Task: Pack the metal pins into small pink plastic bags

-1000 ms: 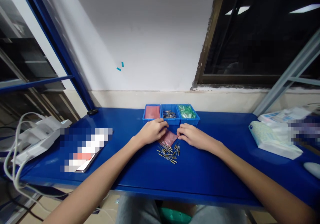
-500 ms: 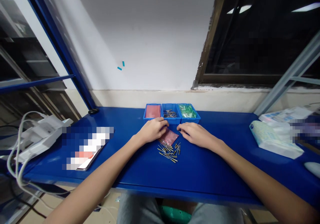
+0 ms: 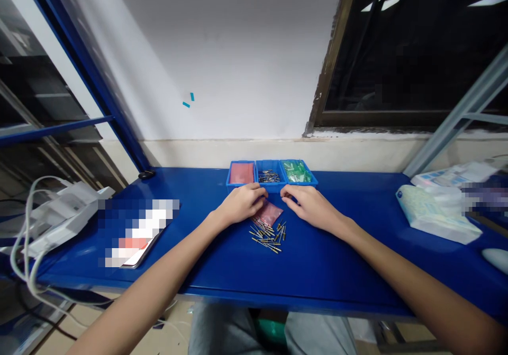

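Observation:
My left hand [image 3: 246,202] is closed at the upper left end of a small pink plastic bag [image 3: 270,214], which lies against the table; its fingertips are partly hidden. To the right of the bag, my right hand [image 3: 304,202] is curled with thumb and index finger brought close together. What sits between those fingertips, if anything, is too small to make out. Just below the bag lies a loose pile of brass-coloured blind rivets [image 3: 266,241] with thin pins. Several of them touch or overlap the bag's lower edge.
Behind my hands stand three blue bins: one with pink bags [image 3: 242,173], one with metal rivets [image 3: 269,176], one with green packets [image 3: 297,172]. A phone [image 3: 148,236] and a white power strip [image 3: 65,215] lie left. A tissue pack [image 3: 438,217] lies right.
My right hand has moved slightly up toward the bins, its thumb and index finger now more distinct. My left hand stays at the pink bag. The view has shifted a little.

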A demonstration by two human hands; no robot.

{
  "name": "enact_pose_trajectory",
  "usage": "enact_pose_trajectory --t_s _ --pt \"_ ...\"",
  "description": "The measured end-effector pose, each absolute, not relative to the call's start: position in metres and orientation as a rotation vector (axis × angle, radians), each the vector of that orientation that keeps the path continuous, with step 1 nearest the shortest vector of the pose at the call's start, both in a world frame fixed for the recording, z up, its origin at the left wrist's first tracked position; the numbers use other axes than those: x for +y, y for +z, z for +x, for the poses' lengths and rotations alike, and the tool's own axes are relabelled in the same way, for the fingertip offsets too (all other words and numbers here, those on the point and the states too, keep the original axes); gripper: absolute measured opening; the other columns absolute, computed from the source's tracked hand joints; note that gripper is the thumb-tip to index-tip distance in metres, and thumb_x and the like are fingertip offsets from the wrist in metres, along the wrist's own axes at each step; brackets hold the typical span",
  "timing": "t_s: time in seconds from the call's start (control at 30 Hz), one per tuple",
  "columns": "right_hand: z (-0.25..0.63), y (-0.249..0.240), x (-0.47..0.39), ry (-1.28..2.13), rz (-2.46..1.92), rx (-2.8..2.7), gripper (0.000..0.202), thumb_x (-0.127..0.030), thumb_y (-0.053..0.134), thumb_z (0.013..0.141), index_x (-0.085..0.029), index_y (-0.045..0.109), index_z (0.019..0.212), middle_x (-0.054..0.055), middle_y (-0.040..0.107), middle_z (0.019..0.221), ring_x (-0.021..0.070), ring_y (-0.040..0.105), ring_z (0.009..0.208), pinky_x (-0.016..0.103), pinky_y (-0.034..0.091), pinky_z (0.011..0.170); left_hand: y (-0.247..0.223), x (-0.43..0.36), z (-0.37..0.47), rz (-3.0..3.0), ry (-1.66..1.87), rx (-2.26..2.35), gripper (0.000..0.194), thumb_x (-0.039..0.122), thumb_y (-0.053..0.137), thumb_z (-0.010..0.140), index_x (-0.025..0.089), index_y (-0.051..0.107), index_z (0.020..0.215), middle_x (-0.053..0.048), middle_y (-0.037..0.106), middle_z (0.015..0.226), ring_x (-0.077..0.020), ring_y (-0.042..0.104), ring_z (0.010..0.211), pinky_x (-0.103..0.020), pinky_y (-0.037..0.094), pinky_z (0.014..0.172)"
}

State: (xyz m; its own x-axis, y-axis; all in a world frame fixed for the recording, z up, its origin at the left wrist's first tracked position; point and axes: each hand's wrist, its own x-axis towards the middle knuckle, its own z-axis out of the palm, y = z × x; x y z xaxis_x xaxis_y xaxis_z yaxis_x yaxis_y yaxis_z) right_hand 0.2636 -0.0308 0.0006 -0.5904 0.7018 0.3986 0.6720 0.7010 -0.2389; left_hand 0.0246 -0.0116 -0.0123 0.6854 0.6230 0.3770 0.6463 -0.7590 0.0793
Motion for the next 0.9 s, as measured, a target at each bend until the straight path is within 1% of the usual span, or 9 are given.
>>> enact_pose_trajectory --t_s 0.2,0.6,0.73,0.9 --pt "0.256 -0.005 -0.037 0.031 -0.98 -2.416 0.016 -0.023 0.045 0.1 -0.02 0.061 0.099 0.007 0.065 0.1 0.021 0.06 0.097 0.035 0.047 0.088 -0.013 -0.01 0.024 -2.846 -0.616 -1.075 0.022 0.017 0.047 0.094 0.015 0.065 0.107 -0.009 0.065 0.102 -0.0192 0.064 0.089 -0.033 0.053 0.081" --pt "0.256 -0.011 -0.033 0.017 -0.972 -2.406 0.018 -0.019 0.044 0.098 -0.019 0.062 0.099 0.008 0.066 0.097 0.021 0.062 0.093 0.034 0.048 0.085 -0.014 -0.009 0.024 -2.843 -0.609 -1.035 0.023 0.017 0.047 0.094 0.015 0.065 0.107 -0.009 0.065 0.099 -0.0194 0.064 0.089 -0.033 0.052 0.081" --pt "0.256 -0.008 -0.035 0.06 -0.978 -2.39 0.018 -0.017 0.044 0.096 -0.019 0.062 0.098 0.007 0.067 0.096 0.0195 0.063 0.088 0.033 0.048 0.081 -0.015 -0.009 0.024 -2.846 -0.617 -1.027 0.024 0.019 0.045 0.096 0.015 0.065 0.106 -0.009 0.065 0.098 -0.0196 0.063 0.089 -0.034 0.052 0.082" --pt "0.251 0.0 -0.04 0.272 -1.01 -2.275 0.013 -0.017 0.052 0.091 -0.018 0.065 0.092 0.004 0.071 0.088 0.0149 0.063 0.071 0.029 0.049 0.072 -0.011 -0.014 0.026 -2.869 -0.605 -0.999 0.021 0.02 0.048 0.095 0.016 0.064 0.108 -0.008 0.064 0.099 -0.0192 0.063 0.088 -0.032 0.051 0.081"
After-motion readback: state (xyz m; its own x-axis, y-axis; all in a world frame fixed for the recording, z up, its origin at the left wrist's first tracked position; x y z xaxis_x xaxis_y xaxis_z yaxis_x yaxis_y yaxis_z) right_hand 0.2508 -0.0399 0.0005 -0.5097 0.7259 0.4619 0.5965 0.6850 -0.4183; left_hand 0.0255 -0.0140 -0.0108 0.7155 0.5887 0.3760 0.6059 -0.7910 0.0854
